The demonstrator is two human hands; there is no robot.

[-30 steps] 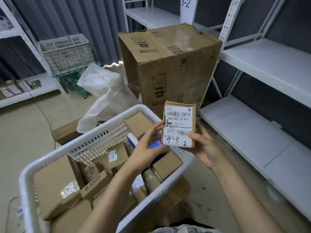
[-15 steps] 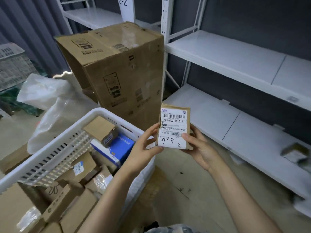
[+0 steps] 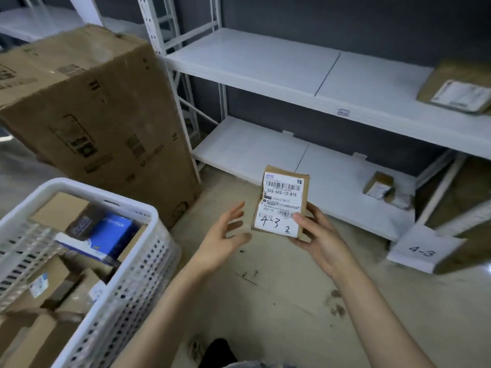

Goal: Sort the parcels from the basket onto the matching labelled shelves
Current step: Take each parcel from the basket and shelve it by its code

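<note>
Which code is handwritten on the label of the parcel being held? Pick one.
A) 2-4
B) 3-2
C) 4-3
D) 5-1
C: the parcel gripped by the right hand has 4-3 written by hand near the bottom of its label, the same code as on the paper sign to the right.

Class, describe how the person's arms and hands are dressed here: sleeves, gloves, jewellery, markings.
The left hand and right hand are bare, with no gloves or rings showing. The forearms are bare too: no sleeves, watch, bands or markings in view.
</note>
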